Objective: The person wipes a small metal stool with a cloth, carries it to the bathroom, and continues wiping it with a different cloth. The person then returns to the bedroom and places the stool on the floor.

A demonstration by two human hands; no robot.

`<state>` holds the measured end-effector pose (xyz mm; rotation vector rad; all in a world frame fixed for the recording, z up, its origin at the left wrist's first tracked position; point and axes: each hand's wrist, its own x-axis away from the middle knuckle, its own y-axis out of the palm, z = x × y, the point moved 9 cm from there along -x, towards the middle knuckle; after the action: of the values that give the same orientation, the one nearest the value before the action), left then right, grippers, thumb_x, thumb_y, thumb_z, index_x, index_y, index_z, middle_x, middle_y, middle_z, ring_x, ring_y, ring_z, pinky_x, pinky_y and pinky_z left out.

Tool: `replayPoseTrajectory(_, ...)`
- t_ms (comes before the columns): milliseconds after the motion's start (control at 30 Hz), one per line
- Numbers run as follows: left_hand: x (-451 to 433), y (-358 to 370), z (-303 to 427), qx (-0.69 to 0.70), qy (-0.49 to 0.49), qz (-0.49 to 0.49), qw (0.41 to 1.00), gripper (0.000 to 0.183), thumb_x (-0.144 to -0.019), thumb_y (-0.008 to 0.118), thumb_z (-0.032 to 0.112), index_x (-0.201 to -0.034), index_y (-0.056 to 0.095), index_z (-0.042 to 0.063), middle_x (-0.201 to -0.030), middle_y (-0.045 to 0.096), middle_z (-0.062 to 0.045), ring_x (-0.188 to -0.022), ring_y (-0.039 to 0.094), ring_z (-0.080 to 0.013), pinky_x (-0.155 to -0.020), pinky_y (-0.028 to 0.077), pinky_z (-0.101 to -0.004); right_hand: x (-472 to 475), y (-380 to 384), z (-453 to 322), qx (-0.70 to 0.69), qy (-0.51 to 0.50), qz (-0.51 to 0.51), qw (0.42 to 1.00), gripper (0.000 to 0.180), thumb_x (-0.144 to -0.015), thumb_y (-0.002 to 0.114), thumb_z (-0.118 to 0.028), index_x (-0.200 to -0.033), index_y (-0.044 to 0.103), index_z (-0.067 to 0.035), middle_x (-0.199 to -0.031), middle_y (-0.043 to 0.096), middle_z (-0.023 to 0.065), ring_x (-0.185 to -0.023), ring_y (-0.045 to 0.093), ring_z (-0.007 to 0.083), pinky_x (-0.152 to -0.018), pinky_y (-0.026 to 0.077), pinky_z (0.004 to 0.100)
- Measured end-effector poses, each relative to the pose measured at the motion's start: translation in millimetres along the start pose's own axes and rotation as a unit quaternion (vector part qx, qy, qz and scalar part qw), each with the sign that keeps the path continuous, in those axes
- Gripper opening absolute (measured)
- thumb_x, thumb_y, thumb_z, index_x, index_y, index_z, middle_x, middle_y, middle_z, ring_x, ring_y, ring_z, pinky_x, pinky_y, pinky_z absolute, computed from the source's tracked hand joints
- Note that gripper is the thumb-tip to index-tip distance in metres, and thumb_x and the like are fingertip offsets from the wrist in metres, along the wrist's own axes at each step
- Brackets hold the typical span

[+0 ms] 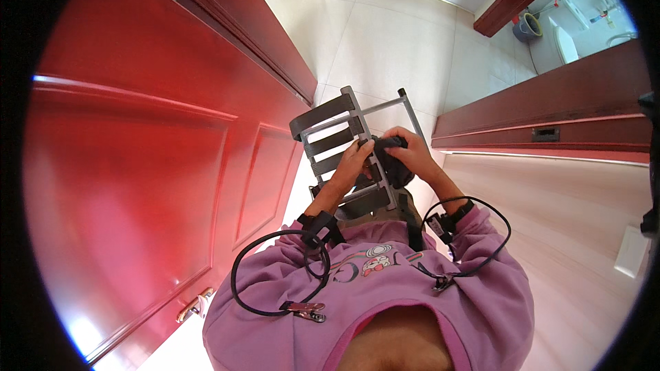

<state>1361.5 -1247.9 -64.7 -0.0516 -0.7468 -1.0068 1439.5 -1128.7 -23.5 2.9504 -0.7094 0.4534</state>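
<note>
In front of my body stands a folding metal frame (362, 118) with several dark straps across it, perhaps a folding chair. My left hand (356, 159) rests at the frame's side rail, its thumb against a dark cloth item (396, 167). With bent fingers my right hand (407, 149) grips the upper part of this black cloth, which hangs beside the rail. What the cloth is, I cannot tell. Part of the left fingers is hidden behind the rail.
A red panelled door (129, 154) with a metal handle (195, 305) stands at the left. At the right is a dark red door frame (546, 113). Beyond it, a bathroom holds a bucket (527, 28) and a toilet (564, 44). Cables (234, 278) loop from both wrists to clips on my top.
</note>
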Motion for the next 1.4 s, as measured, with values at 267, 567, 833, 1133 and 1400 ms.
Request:
replayPoseTrajectory(267,-9,6,23,-0.079,-0.027,-0.059,0.995,0.041,-0.091,0.061,0.038,-0.104,0.056,0.0,-0.079,0.056,-0.004,-0.064,0.058,-0.0128,-0.054,0.051,-0.026,-123,-11,-43,0.08,-0.127,0.104,0.983,0.021,-0.081,0.064,-0.01,-0.1,0.062,-0.002,-0.09,0.065,0.0098,-0.087,0.062,0.0177,-0.081,0.048,0.03)
replayPoseTrajectory(567,-34,-5,43,-0.06,-0.01,0.009,0.998,0.037,-0.092,0.059,0.034,-0.104,0.057,-0.001,-0.084,0.059,-0.006,-0.065,0.059,-0.0144,-0.054,0.051,-0.0265,-134,-8,-76,0.092,-0.202,-0.064,0.973,0.021,-0.08,0.064,-0.003,-0.101,0.062,-0.005,-0.097,0.061,0.0116,-0.096,0.059,0.0272,-0.086,0.046,0.0345)
replayPoseTrajectory(833,-74,-17,63,-0.079,0.017,0.065,0.995,0.042,-0.084,0.065,0.03,-0.107,0.055,-0.004,-0.09,0.06,-0.008,-0.074,0.061,-0.0164,-0.06,0.053,-0.027,-105,-22,-78,0.151,-0.199,-0.313,0.916,0.018,-0.077,0.065,-0.004,-0.095,0.065,-0.005,-0.092,0.061,0.0099,-0.091,0.059,0.0266,-0.082,0.046,0.0345)
replayPoseTrajectory(1133,-63,-49,94,0.014,0.075,0.222,0.972,0.039,-0.081,0.074,0.033,-0.104,0.058,0.005,-0.082,0.054,0.003,-0.073,0.05,-0.0078,-0.062,0.042,-0.0239,-184,-171,-27,0.148,-0.039,0.074,0.985,0.026,-0.076,0.067,-0.011,-0.1,0.065,-0.001,-0.095,0.066,0.0152,-0.087,0.064,0.027,-0.08,0.05,0.0348)
replayPoseTrajectory(1400,-55,-35,94,0.066,0.077,0.221,0.97,0.026,-0.081,0.067,0.017,-0.099,0.055,0.004,-0.08,0.054,0.0,-0.069,0.053,-0.0106,-0.064,0.046,-0.0268,-209,-181,-48,0.153,-0.14,0.17,0.963,0.025,-0.077,0.068,-0.012,-0.1,0.065,-0.004,-0.098,0.063,0.0154,-0.09,0.062,0.0312,-0.081,0.05,0.0373)
